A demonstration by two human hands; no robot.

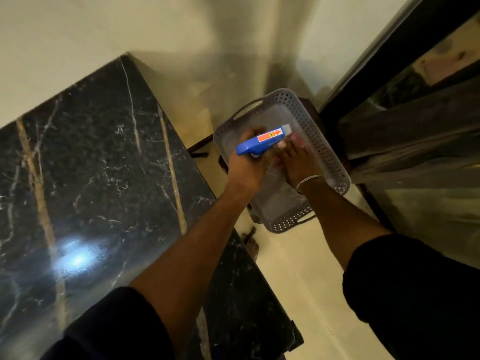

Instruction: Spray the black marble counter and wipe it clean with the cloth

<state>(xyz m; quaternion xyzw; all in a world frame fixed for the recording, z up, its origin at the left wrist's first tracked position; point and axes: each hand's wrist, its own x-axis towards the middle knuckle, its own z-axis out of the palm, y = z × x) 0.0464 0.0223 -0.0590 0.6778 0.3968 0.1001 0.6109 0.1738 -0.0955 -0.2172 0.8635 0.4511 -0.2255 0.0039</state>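
Observation:
The black marble counter, veined white and tan, fills the left of the view, with a light glare near its front. To its right a grey perforated basket stands lower down. My left hand is over the basket, closed round the neck of a spray bottle with a blue head and an orange label, its nozzle pointing up-right. My right hand, a bangle at the wrist, reaches into the basket beside the bottle. Its fingers lie on a blurred pinkish cloth. Whether they grip it is unclear.
The basket sits on a dark stool over a cream floor. A dark-framed glass door runs along the right. A cream wall is behind the counter. A bare foot shows by the counter's edge.

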